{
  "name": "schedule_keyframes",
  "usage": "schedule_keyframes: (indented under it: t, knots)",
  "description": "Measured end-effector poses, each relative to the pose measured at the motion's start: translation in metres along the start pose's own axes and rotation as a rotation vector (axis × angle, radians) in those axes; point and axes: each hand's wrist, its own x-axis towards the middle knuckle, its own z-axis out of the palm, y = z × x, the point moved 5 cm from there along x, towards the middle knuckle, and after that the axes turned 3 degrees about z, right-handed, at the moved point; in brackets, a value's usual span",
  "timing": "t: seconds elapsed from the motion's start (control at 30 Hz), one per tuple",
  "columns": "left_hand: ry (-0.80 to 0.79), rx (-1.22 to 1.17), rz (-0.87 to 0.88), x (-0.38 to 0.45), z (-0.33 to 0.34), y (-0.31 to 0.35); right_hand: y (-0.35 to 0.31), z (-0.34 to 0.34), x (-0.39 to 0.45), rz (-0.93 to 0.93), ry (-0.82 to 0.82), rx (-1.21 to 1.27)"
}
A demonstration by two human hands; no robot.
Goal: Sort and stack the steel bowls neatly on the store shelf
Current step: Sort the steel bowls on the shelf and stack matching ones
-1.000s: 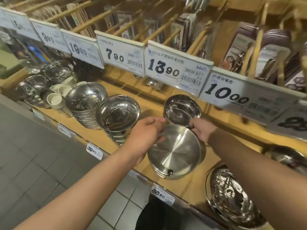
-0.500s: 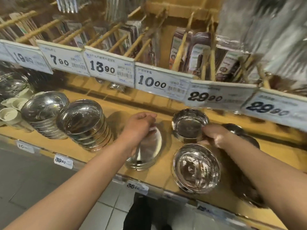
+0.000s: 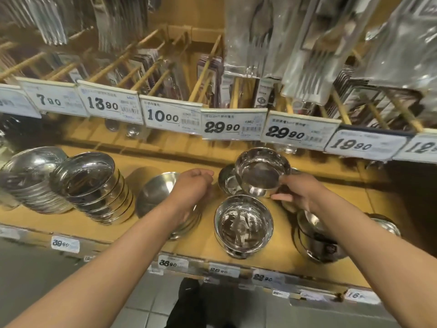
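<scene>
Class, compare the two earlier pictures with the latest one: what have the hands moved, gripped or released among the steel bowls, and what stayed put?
The right hand has lifted the small steel bowl off the shelf and holds it tilted above another bowl. The left hand has tipped the wide shallow pan from nearly upright to lower, and still rests on it. The bowl stacks at left and the front bowl stayed put.

The right hand [image 3: 300,194] grips a small steel bowl [image 3: 262,171] by its lower side, tilted with the mouth toward the camera, raised above the wooden shelf [image 3: 205,245]. Just below that grip stands a footed bowl [image 3: 243,224]; behind it sits another bowl [image 3: 227,179]. The left hand [image 3: 192,188], fingers curled, rests on a tilted pan [image 3: 153,195] left of the grip
</scene>
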Motion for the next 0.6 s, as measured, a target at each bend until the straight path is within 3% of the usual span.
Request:
schedule_keyframes:
  t: [0.27,0.6]
  knots:
    - [-0.160,-0.096,0.001,-0.028,0.034,0.009,0.016,-0.001,-0.064,-0.038,-0.145,0.082]
    - [-0.136,0.012,-0.030,-0.042,0.018,-0.018,0.043,-0.002,-0.096,-0.131,-0.179,-0.035]
